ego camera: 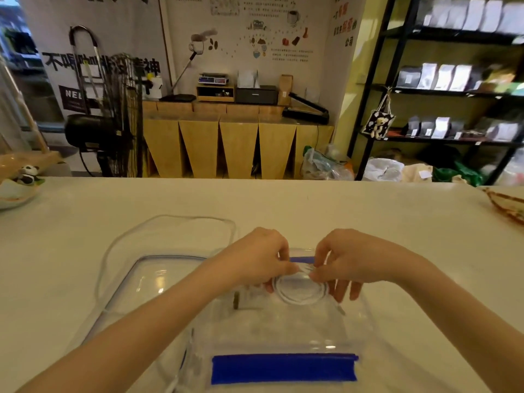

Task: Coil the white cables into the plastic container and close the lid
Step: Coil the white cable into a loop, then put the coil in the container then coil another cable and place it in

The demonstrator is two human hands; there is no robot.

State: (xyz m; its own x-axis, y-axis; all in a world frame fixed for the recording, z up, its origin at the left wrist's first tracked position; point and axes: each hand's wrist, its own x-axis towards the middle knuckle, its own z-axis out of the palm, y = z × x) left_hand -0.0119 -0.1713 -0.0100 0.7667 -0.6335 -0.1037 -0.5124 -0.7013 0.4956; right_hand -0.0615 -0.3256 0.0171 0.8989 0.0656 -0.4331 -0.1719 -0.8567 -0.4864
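A clear plastic container (pixel 357 330) with blue clips stands on the white table near me. Its transparent lid (pixel 153 276) lies flat to its left. Above the container's far half, my left hand (pixel 261 258) and my right hand (pixel 348 259) both pinch a coiled white cable (pixel 300 299) at its top, so the round coil hangs between them. A second white cable (pixel 170 219) lies loose on the table in a wide loop around the lid's far and left sides.
A dish with a small panda figure (pixel 27 175) sits at the table's left edge, a woven basket (pixel 507 205) at the right edge. Beyond the table are a fan, a wooden counter and black shelves.
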